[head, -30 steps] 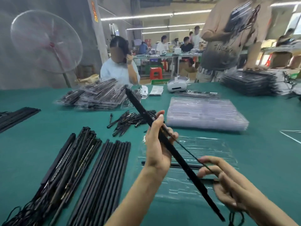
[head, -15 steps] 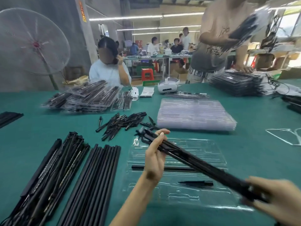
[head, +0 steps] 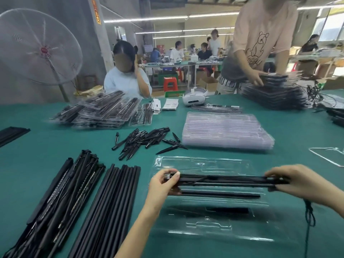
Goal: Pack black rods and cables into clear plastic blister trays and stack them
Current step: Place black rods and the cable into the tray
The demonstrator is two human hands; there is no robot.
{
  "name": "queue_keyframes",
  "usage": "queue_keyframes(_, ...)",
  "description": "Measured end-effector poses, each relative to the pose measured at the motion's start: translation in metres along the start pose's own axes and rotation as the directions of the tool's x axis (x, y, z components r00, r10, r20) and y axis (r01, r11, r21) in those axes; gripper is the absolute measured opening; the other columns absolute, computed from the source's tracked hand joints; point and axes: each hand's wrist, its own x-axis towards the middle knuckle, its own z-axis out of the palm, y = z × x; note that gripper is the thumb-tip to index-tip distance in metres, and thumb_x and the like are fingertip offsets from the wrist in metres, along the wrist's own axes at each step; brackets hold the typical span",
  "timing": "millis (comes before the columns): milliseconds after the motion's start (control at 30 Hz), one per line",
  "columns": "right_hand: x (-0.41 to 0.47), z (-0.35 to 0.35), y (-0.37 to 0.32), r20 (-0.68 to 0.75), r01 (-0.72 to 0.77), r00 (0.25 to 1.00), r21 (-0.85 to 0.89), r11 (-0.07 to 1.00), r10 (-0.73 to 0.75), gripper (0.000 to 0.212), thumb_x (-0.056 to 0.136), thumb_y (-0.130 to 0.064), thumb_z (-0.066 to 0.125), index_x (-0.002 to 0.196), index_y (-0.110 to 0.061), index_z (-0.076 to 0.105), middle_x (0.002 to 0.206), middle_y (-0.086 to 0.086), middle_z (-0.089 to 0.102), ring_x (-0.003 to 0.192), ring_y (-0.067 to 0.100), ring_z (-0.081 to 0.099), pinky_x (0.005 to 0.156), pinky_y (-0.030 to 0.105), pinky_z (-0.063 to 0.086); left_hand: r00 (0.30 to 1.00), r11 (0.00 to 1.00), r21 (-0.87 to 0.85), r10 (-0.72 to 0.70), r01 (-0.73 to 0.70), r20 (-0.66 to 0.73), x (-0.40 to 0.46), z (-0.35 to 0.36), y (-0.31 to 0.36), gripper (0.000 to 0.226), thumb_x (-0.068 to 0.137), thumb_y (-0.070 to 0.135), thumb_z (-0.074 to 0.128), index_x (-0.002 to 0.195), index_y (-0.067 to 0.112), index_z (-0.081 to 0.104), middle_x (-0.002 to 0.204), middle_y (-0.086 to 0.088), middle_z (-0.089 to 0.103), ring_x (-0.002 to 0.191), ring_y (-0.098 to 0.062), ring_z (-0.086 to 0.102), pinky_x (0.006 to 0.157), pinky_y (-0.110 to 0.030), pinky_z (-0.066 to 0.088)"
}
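A long black rod with a cable [head: 227,180] lies level across an open clear blister tray [head: 202,164] on the green table. My left hand [head: 163,183] pinches its left end; my right hand [head: 301,183] grips its right end. A black cable [head: 310,215] hangs from under my right hand. Below the held rod, a thinner black rod [head: 219,194] and a short black piece [head: 229,210] sit in the tray's slots.
Bundles of rods with cables [head: 61,198] and plain black rods [head: 111,205] lie at left. Black spikes [head: 143,141] are heaped behind the tray. Empty trays [head: 227,131] are stacked at right, packed trays [head: 98,112] at back left. A person handles another stack [head: 273,94].
The rod has swung from a steep diagonal to level and come down over the tray. My right hand has moved to its right end, my left to its left end.
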Motion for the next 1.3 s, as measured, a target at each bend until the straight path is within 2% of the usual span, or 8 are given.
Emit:
queue_keyframes(167, -0.012, 0.043, -0.014, 0.119, 0.053, 0.99, 0.197, 0.979, -0.077, 0.05, 0.063, -0.004, 0.086, 0.101, -0.032, 0.071, 0.085, -0.033, 0.065, 0.062, -0.011, 0.054, 0.06, 0.004, 0.039, 0.99, 0.943, 0.331, 0.079, -0.035, -0.118, 0.001, -0.032, -0.019, 0.008, 0.087, 0.025, 0.068, 0.088, 0.017, 0.065, 0.074, 0.002, 0.066, 0.048, -0.006, 0.057, 0.049, -0.018, 0.048)
queue_keyframes(400, -0.01, 0.06, -0.025, 0.259, 0.122, 0.953, 0.138, 0.983, -0.155, 0.056, 0.069, -0.053, 0.078, 0.117, -0.05, 0.05, 0.111, -0.035, 0.051, 0.102, -0.019, 0.047, 0.09, 0.003, 0.033, 0.974, 0.846, 0.533, 0.123, -0.004, -0.188, 0.001, -0.046, -0.032, 0.014, 0.087, 0.032, 0.068, 0.095, 0.021, 0.067, 0.087, 0.0, 0.064, 0.052, -0.009, 0.06, 0.051, -0.022, 0.052)
queue_keyframes(833, -0.021, 0.069, -0.028, 0.139, 0.056, 0.986, 0.218, 0.974, -0.088, 0.028, 0.079, -0.045, 0.074, 0.101, -0.049, 0.058, 0.1, -0.021, 0.054, 0.081, 0.001, 0.053, 0.067, 0.014, 0.042, 0.951, 0.291, 0.956, 0.306, -0.042, -0.052, -0.013, -0.027, -0.039, 0.034, 0.098, 0.048, 0.036, 0.116, 0.022, 0.048, 0.105, 0.006, 0.037, 0.088, -0.008, 0.048, 0.069, -0.018, 0.037)
queue_keyframes(967, -0.017, 0.081, -0.034, 0.081, 0.053, 0.994, 0.217, 0.975, -0.072, 0.02, 0.081, -0.044, 0.071, 0.098, -0.045, 0.061, 0.098, -0.025, 0.053, 0.093, -0.004, 0.052, 0.072, 0.012, 0.043, 0.94, 0.085, 0.995, 0.341, -0.058, 0.025, -0.016, -0.027, -0.029, 0.025, 0.088, 0.035, 0.065, 0.108, 0.021, 0.06, 0.103, 0.002, 0.047, 0.094, -0.016, 0.051, 0.08, -0.027, 0.042)
queue_keyframes(1033, -0.014, 0.089, -0.035, 0.048, 0.061, 0.996, 0.161, 0.985, -0.069, 0.018, 0.085, -0.047, 0.066, 0.101, -0.041, 0.061, 0.099, -0.028, 0.05, 0.096, -0.011, 0.048, 0.077, 0.01, 0.041, 0.89, 0.094, 0.97, 0.425, -0.224, 0.164, -0.015, -0.025, -0.03, 0.034, 0.061, 0.017, 0.089, 0.089, 0.016, 0.069, 0.091, -0.003, 0.059, 0.08, -0.021, 0.061, 0.067, -0.033, 0.05)
queue_keyframes(1100, -0.011, 0.093, -0.036, 0.032, 0.064, 0.997, 0.117, 0.991, -0.068, 0.02, 0.088, -0.049, 0.059, 0.105, -0.038, 0.061, 0.101, -0.028, 0.048, 0.096, -0.015, 0.044, 0.08, 0.009, 0.04, 0.888, 0.169, 0.908, 0.34, -0.382, 0.31, -0.016, -0.019, -0.033, 0.035, 0.072, 0.025, 0.082, 0.104, 0.021, 0.068, 0.11, 0.002, 0.061, 0.102, -0.02, 0.062, 0.087, -0.03, 0.046)
queue_keyframes(1167, -0.01, 0.094, -0.038, 0.048, 0.054, 0.997, 0.11, 0.992, -0.059, 0.023, 0.089, -0.053, 0.055, 0.107, -0.038, 0.059, 0.103, -0.028, 0.046, 0.096, -0.015, 0.043, 0.083, 0.011, 0.041, 0.881, 0.277, 0.842, 0.254, -0.462, 0.4, -0.013, -0.014, -0.044, 0.036, 0.096, 0.039, 0.05, 0.132, 0.035, 0.05, 0.14, 0.021, 0.036, 0.138, -0.001, 0.025, 0.109, -0.016, 0.012)
queue_keyframes(1300, -0.014, 0.09, -0.04, 0.065, 0.041, 0.997, 0.115, 0.993, -0.049, 0.028, 0.088, -0.057, 0.054, 0.109, -0.039, 0.056, 0.105, -0.029, 0.044, 0.099, -0.014, 0.043, 0.085, 0.011, 0.04, 0.907, 0.408, 0.813, 0.116, -0.415, 0.405, -0.003, -0.018, -0.055, 0.038, 0.101, 0.042, 0.035, 0.137, 0.053, 0.029, 0.142, 0.038, 0.01, 0.136, 0.014, -0.005, 0.109, -0.01, -0.007)
